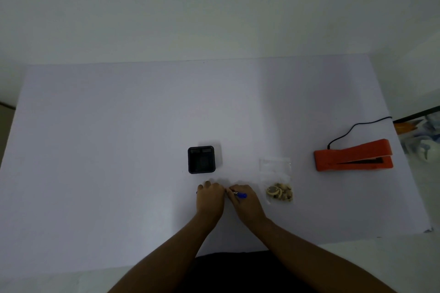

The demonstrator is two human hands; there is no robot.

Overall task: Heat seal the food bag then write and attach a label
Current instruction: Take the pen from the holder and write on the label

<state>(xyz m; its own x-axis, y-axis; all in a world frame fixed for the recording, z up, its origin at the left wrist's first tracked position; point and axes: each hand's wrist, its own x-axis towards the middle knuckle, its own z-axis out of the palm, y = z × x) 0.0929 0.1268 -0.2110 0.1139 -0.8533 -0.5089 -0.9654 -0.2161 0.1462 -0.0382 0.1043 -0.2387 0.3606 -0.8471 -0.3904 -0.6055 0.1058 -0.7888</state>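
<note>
A clear food bag [277, 179] with brown and pale food pieces in its lower half lies flat on the white table [119, 150], just right of my hands. My right hand [245, 202] grips a pen with a blue cap [241, 195], its tip pointing left toward my left hand. Fingers curled, my left hand [210, 197] rests on the table, and something small and dark peeks out at its left edge. A white label, if there is one under the hands, cannot be made out. The orange heat sealer [353, 157] sits at the right, jaw slightly open.
A black square holder [201, 160] stands just beyond my hands. The sealer's black cord [352, 129] runs off the table's right edge. Coloured clutter [421, 133] lies past that edge. The wall rises behind the table.
</note>
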